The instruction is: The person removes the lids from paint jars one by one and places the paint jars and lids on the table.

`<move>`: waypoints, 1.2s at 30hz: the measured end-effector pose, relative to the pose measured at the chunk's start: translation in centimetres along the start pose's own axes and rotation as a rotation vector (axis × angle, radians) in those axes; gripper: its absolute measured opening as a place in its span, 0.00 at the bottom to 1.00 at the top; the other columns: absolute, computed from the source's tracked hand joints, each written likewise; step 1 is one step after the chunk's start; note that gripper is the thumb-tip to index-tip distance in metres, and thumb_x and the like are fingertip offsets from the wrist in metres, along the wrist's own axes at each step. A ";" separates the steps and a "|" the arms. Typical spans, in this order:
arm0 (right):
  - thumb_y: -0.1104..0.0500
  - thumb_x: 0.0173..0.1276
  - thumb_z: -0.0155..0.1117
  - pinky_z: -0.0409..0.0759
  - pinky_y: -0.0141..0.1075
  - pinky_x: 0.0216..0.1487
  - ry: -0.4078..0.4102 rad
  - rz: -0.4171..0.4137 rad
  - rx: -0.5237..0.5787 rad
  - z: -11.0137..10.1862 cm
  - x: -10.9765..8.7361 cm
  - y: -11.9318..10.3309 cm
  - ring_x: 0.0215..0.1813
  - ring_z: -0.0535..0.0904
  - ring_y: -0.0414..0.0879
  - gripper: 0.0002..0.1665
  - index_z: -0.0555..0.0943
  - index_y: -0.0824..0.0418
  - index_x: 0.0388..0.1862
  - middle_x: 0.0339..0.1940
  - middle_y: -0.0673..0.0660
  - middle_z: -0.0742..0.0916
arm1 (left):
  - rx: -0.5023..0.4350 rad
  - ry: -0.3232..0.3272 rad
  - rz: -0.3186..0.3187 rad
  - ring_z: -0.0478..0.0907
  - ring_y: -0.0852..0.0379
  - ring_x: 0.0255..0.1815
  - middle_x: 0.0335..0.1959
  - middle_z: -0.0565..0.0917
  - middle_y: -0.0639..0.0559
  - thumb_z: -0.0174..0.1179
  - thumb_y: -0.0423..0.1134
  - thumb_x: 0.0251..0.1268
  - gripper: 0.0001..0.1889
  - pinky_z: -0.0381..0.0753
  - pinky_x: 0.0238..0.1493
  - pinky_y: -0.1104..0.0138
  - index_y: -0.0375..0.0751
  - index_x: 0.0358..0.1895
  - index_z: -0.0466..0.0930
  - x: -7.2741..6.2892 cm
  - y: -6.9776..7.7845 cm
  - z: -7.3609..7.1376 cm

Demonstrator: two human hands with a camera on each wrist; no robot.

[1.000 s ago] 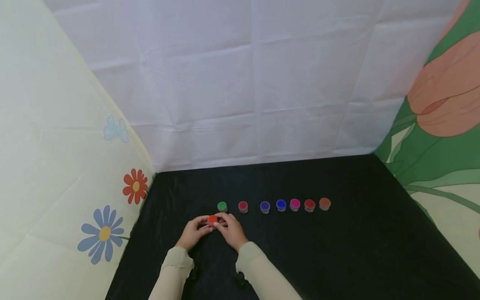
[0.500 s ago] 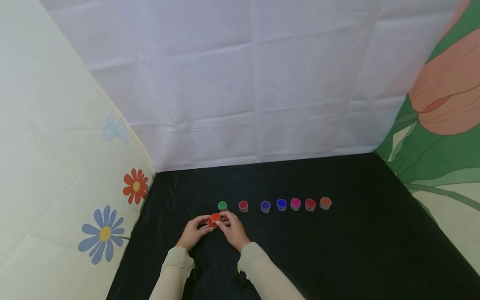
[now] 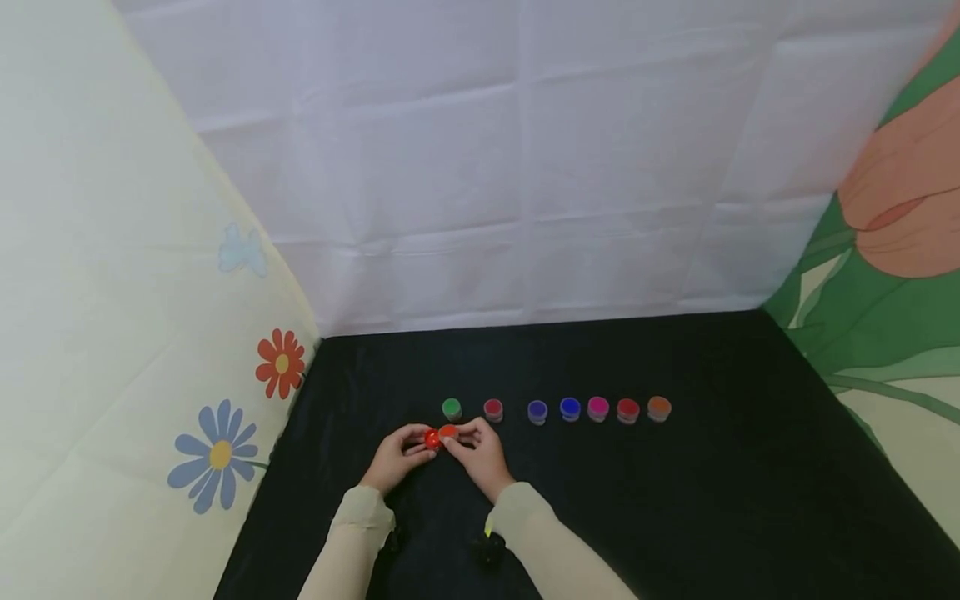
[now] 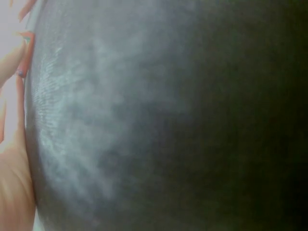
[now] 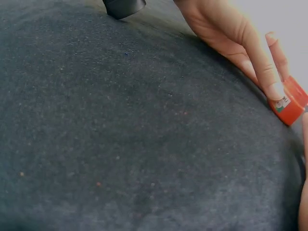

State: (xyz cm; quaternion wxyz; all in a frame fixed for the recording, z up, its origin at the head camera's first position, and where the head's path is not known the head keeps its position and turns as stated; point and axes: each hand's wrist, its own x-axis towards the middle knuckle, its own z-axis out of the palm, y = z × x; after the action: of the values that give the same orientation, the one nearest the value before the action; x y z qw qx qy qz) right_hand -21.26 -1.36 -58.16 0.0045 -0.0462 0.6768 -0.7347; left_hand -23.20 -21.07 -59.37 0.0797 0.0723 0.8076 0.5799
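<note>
Head view: a creased white cloth (image 3: 487, 167) hangs well beyond both hands, with a pale flowered panel (image 3: 112, 292) off to the left hand's side and a tulip panel (image 3: 900, 200) far out past the right. Beneath the hands spreads the black desk (image 3: 675, 500), and a person's pale sleeves (image 3: 345, 537) reach in over its near edge.

The left hand (image 3: 393, 460) is partly curled, its thumb and fingertips pinching a red pot (image 3: 432, 439) in a narrow grip. The right hand (image 3: 486, 460) faces it, likewise bent inward, thumb and fingers pinching an orange-red disc (image 3: 448, 432). Near each wrist sits something dark; the black device (image 3: 489, 548) by the right one shows more clearly.

Seven small round pots stand in a loose row beyond the hands. The green pot (image 3: 452, 408) is just past the fingertips, the crimson pot (image 3: 492, 409) just ahead of the right hand, and then, running off to the right of that hand, come purple (image 3: 537, 412), blue (image 3: 570, 408), pink (image 3: 597, 408), red (image 3: 627, 410) and brownish-orange (image 3: 659, 408).

Between the two hands, the red pot looks glossy, and the disc sits right beside it — whether they touch, I cannot tell. Smallest of all is a white-and-green label (image 5: 284, 103) on the pot's side, next to a fingertip.
</note>
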 end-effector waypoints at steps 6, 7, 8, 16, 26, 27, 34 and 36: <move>0.72 0.65 0.68 0.80 0.31 0.48 -0.007 -0.013 0.003 -0.5 -0.7 -2.4 0.45 0.82 0.49 0.15 0.72 0.74 0.45 0.44 0.70 0.83 | 0.021 0.051 0.041 0.84 0.50 0.49 0.48 0.85 0.41 0.72 0.29 0.60 0.18 0.83 0.52 0.66 0.32 0.53 0.81 0.1 0.2 0.4; 0.73 0.64 0.67 0.80 0.31 0.48 -0.005 -0.016 0.001 -0.5 -0.6 -2.3 0.45 0.82 0.50 0.15 0.72 0.74 0.45 0.44 0.69 0.83 | 0.018 0.064 0.047 0.84 0.49 0.49 0.48 0.85 0.40 0.72 0.28 0.59 0.18 0.83 0.51 0.65 0.31 0.53 0.81 0.1 0.3 0.5; 0.73 0.64 0.68 0.80 0.31 0.48 -0.002 -0.019 -0.003 -0.5 -0.6 -2.0 0.45 0.82 0.50 0.16 0.72 0.74 0.46 0.44 0.69 0.83 | 0.025 0.080 0.053 0.84 0.48 0.49 0.48 0.85 0.40 0.72 0.27 0.59 0.18 0.84 0.51 0.65 0.31 0.53 0.81 0.2 0.4 0.6; 0.68 0.61 0.74 0.82 0.30 0.47 -0.037 -0.003 -0.159 -0.4 -0.1 0.7 0.44 0.81 0.47 0.19 0.75 0.65 0.46 0.45 0.61 0.81 | 0.135 0.169 0.070 0.83 0.43 0.49 0.48 0.84 0.39 0.71 0.27 0.60 0.17 0.85 0.49 0.59 0.31 0.52 0.82 0.8 1.4 1.0; 0.70 0.58 0.76 0.82 0.31 0.43 -0.174 -0.082 -0.328 1.1 -0.7 0.6 0.39 0.79 0.44 0.19 0.77 0.64 0.45 0.41 0.56 0.76 | 0.196 0.222 0.056 0.83 0.41 0.47 0.48 0.83 0.36 0.70 0.25 0.60 0.17 0.84 0.51 0.51 0.29 0.52 0.81 1.8 1.8 0.3; 0.70 0.58 0.76 0.82 0.31 0.43 -0.185 -0.088 -0.349 1.3 -0.8 0.6 0.39 0.79 0.43 0.19 0.77 0.64 0.45 0.41 0.55 0.76 | 0.200 0.227 0.053 0.83 0.41 0.47 0.48 0.83 0.36 0.70 0.25 0.60 0.17 0.83 0.51 0.50 0.29 0.52 0.81 1.8 1.9 0.2; 0.70 0.58 0.77 0.81 0.32 0.43 -0.218 -0.130 -0.436 2.8 -1.7 0.6 0.36 0.77 0.39 0.19 0.78 0.62 0.45 0.40 0.52 0.76 | 0.241 0.236 0.046 0.84 0.41 0.46 0.46 0.85 0.37 0.70 0.26 0.60 0.16 0.81 0.53 0.47 0.29 0.51 0.82 2.2 2.2 -0.2; 0.69 0.58 0.77 0.81 0.32 0.42 -0.210 -0.125 -0.442 3.1 -1.7 0.8 0.36 0.77 0.38 0.19 0.78 0.62 0.44 0.40 0.51 0.75 | 0.240 0.235 0.029 0.83 0.42 0.46 0.46 0.85 0.37 0.70 0.26 0.60 0.16 0.81 0.54 0.47 0.30 0.51 0.82 2.3 2.3 -0.2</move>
State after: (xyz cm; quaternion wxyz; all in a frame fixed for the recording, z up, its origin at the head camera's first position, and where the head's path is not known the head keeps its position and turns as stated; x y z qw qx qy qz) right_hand -19.35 -4.37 -58.81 0.0193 -0.1641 0.8126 -0.5589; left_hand -25.45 -20.04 -57.27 -0.0329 0.0244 0.8736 0.4850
